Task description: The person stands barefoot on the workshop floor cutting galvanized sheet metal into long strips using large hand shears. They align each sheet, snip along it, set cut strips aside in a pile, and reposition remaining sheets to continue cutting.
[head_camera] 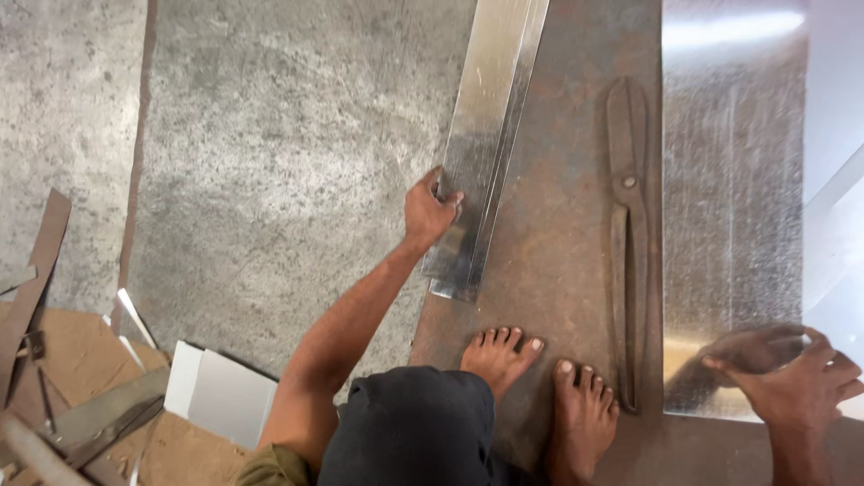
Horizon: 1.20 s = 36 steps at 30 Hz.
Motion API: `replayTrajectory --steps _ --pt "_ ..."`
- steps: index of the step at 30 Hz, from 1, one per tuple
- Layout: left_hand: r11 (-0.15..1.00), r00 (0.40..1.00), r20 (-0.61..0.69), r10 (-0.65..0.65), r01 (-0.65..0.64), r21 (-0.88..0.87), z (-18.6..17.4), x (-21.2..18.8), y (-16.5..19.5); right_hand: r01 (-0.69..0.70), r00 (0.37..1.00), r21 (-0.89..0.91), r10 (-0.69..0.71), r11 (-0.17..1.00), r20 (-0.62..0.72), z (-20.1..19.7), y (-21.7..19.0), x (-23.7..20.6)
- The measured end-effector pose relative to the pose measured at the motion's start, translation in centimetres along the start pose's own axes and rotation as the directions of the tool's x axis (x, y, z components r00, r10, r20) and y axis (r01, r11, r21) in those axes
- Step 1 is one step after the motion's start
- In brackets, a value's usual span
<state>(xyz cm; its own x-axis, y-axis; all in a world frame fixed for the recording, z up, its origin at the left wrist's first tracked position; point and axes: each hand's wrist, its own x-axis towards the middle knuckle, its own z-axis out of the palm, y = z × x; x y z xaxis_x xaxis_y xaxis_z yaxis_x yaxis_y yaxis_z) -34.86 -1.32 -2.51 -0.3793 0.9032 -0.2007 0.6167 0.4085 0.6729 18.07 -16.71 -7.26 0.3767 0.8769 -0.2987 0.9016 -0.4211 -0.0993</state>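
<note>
squatting barefoot on a rusty brown steel plate (549, 234) laid on the concrete floor (270, 162). left hand (430, 209) pinching the near end of a stack of long folded metal strips (486, 135), fingers curled over the edge, thumb below; strips lying partly on the plate, partly over its left edge onto the floor, running away toward the top of view. right hand (796, 382) pressed flat, fingers spread, on the near corner of a shiny galvanised sheet (733, 225) at the plate's right side, mirrored faintly in the surface. long rusted tin snips (625, 243) lying closed between strips and sheet, handles ending just beside the right foot (583, 414); left foot (499, 355) near the strips' end.

risks, as judged: cut edges thin and likely sharp, so a slip along the strip edge could slice the pinching fingers; bare toes close to the strips' end and the snips, open to nicks if either slides; sheet smooth and glossy, apt to skate under a flat palm; strips springy and stacked loosely, liable to fan apart.

textures: plate pitted and matte; sheet bright and reflective; floor mottled grey; offcuts and scrap (81, 396) heaped at lower left.
</note>
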Motion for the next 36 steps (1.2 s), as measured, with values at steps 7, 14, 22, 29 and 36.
replayTrajectory --steps 7,14,22,29,36 --pt "0.993 0.994 -0.038 0.105 -0.103 0.057 1.2 -0.3 -0.8 0.031 0.998 0.011 -0.032 0.999 0.052 -0.7 -0.1 2.8" --pt "0.996 0.998 -0.021 0.059 -0.058 0.065 2.3 0.0 -1.6 -0.059 0.995 0.073 0.052 0.996 0.088 -2.2 -0.1 3.4" --pt "0.986 0.992 0.008 0.126 -0.127 0.106 3.5 0.5 -4.0 -0.262 0.959 0.404 0.188 0.877 0.213 -3.2 0.7 2.6" --pt "0.843 0.930 0.056 0.362 -0.353 0.407 2.3 -1.2 -3.0 0.051 0.984 0.778 0.099 0.626 -0.145 -7.0 -0.9 -0.4" --pt "0.957 0.930 0.335 0.154 -0.056 -0.284 5.6 -9.0 3.1 0.161 0.987 0.980 -0.014 0.118 -0.161 -4.9 -9.1 -2.5"
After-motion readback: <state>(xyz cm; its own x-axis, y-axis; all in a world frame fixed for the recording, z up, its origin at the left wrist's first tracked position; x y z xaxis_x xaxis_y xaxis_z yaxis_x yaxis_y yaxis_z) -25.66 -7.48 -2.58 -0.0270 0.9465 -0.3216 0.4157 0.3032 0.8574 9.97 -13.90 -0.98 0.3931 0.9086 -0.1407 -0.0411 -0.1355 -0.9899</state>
